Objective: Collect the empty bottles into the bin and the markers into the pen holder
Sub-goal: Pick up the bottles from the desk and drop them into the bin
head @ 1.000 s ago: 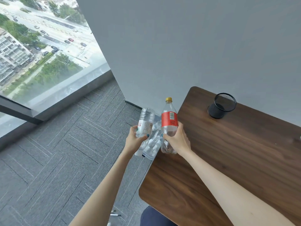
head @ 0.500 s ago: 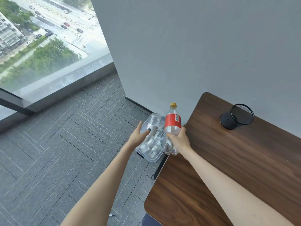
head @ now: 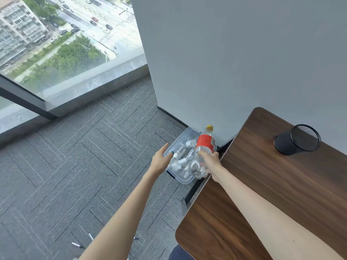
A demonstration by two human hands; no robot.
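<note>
A clear plastic bin (head: pixel 185 180) stands on the carpet beside the table's left edge, with several empty clear bottles (head: pixel 180 162) lying in it. My right hand (head: pixel 210 162) grips a clear bottle with a red label and yellow cap (head: pixel 205 142), held upright over the bin. My left hand (head: pixel 160 159) rests empty at the bin's left rim, fingers apart. Markers (head: pixel 77 245) lie on the carpet near my left forearm, one (head: pixel 90 236) partly hidden by it. A black mesh pen holder (head: pixel 296 140) stands on the table by the wall.
The dark wooden table (head: pixel 272 194) fills the lower right, with a grey wall behind it. Grey patterned carpet (head: pixel 75 166) spreads to the left up to a floor-level window (head: pixel 62 44). A dark table leg sits between bin and tabletop.
My left hand let go of its clear bottle, which now lies in the bin. My right hand has lowered the red-label bottle toward the bin. The view shifted, revealing markers on the floor.
</note>
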